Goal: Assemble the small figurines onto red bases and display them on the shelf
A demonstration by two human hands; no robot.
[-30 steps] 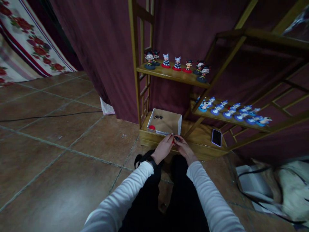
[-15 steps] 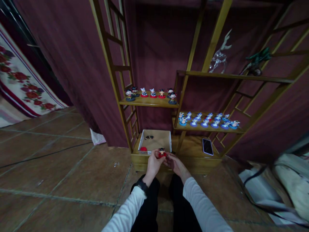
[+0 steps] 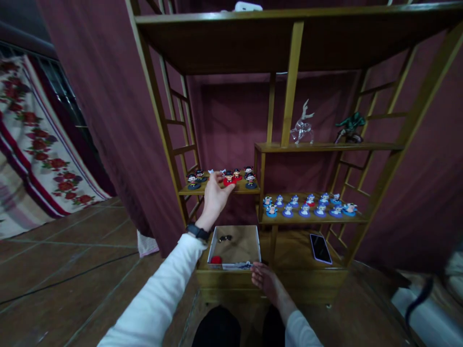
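In the head view, the left grip (image 3: 214, 193) is nearly closed, with thumb and fingers pinching a small black-haired figurine (image 3: 228, 178) on a red base. The figurine is at the fingertips, over the front part of the shelf (image 3: 243, 191); whether its base touches the wood cannot be told. It looks like hard, smooth plastic, so probably light and stiff, a little slippery, and liable to chip if dropped. The broad base seems the best place to take hold, from both sides and low down, which leaves the painted head clear.

Just beyond the grip stands another red-based figurine (image 3: 237, 173). To its right are dark-based figurines (image 3: 250, 180), and to its left more of them (image 3: 193, 181), near enough to be knocked.

Below the left grip is a shallow box (image 3: 243, 246) holding a red disc (image 3: 216, 260). The right grip (image 3: 266, 280) has half-curled fingers by the box's near right corner; no object shows in it, and contact with the box is unclear.
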